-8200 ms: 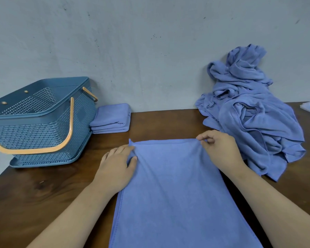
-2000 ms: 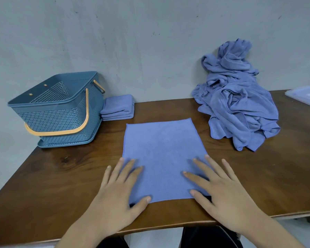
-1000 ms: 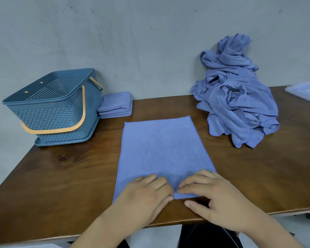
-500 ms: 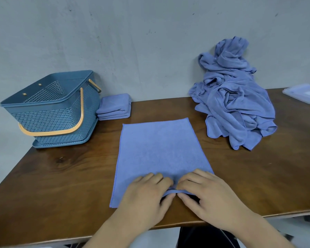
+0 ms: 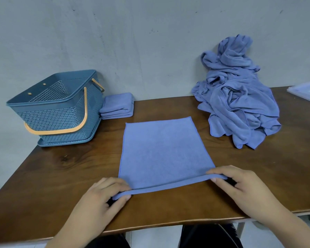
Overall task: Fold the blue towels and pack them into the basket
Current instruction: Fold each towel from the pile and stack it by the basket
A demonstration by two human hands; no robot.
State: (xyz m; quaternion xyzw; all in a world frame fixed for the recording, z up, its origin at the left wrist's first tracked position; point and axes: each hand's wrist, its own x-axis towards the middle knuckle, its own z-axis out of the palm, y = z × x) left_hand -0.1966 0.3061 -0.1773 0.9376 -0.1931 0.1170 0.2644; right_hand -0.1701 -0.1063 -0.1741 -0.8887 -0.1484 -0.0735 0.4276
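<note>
The flat blue microfibre towel (image 5: 165,151) is lying in the middle of the dark brown wooden table (image 5: 61,176), right in front of the person. Its long side looks like it runs away from them toward the grey wall, skewed a bit so the far right corner sits nearer the wall than the far left one.

The near edge is lifted just off the wood. The left hand (image 5: 100,199) pinches the near left corner and the right hand (image 5: 240,190) pinches the near right one, thumbs under, fingers curled over the top.

Back left there's a little stack of folded blue towels (image 5: 118,106) against the wall, just beside the blue perforated plastic basket (image 5: 57,108) with the tan handle hanging down its front. Back right, a big crumpled heap of blue towels (image 5: 236,104) leans on the wall. At the far right edge there's a clear flat plastic lid (image 5: 306,91), or maybe a box, can't tell which.
</note>
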